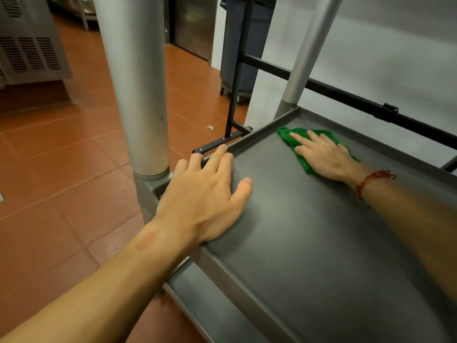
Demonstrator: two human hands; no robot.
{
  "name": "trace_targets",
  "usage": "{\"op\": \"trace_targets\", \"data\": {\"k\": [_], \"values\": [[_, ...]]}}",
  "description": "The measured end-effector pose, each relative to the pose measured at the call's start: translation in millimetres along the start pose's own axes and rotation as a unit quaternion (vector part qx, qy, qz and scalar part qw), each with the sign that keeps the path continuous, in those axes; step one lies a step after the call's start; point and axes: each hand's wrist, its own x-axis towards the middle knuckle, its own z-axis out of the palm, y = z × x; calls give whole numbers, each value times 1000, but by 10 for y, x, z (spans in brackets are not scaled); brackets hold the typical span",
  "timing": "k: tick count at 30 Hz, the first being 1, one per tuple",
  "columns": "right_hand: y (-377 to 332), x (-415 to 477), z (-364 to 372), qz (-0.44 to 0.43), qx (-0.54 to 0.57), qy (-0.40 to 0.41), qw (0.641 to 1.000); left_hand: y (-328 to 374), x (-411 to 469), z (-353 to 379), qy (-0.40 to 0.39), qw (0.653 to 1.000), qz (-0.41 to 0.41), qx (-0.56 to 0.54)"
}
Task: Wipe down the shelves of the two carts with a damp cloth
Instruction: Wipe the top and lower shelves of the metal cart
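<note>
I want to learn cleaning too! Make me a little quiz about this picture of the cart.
1. True or false: the right hand presses a green cloth flat on the cart shelf.
2. Where does the left hand rest? A) on the shelf's left edge B) on the floor C) on the cloth
3. Fill in: the red string bracelet is on the ___ wrist.
Key: 1 true; 2 A; 3 right.
</note>
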Motion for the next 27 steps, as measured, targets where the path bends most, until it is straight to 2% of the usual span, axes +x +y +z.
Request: {"op": "trace_targets", "data": {"k": [5,8,17,22,27], "values": [[-468,-684,60,-164,7,-12,986,-16,7,25,4,1000,-7,15],[-526,-838,83,-214,17,-19,977,-9,-8,13,-7,1000,-10,19],[40,232,46,-73,-27,23,997,-14,-28,-5,-12,1000,-9,0],[356,572,-11,97,12,22,995,-43,-14,15,-16,1000,-2,-6],[221,439,-20,60,9,10,998,-42,9,4,-26,999,-7,17]]}}
